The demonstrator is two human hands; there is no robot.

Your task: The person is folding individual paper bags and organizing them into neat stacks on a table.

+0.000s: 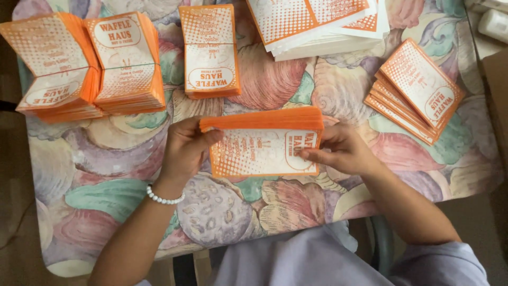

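The stack of orange-and-white folded paper sleeves (263,142) lies long axis crosswise between both hands above the shell-patterned worktop (106,175), left hand (186,148) pinching its left end, right hand (338,150) pinching its right.

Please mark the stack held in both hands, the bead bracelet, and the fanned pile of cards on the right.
Held stack of orange cards (263,152): head view, on its white printed face.
Bead bracelet (164,198): head view, on the beads at the left wrist.
Fanned pile of cards (418,87): head view, on the top card.
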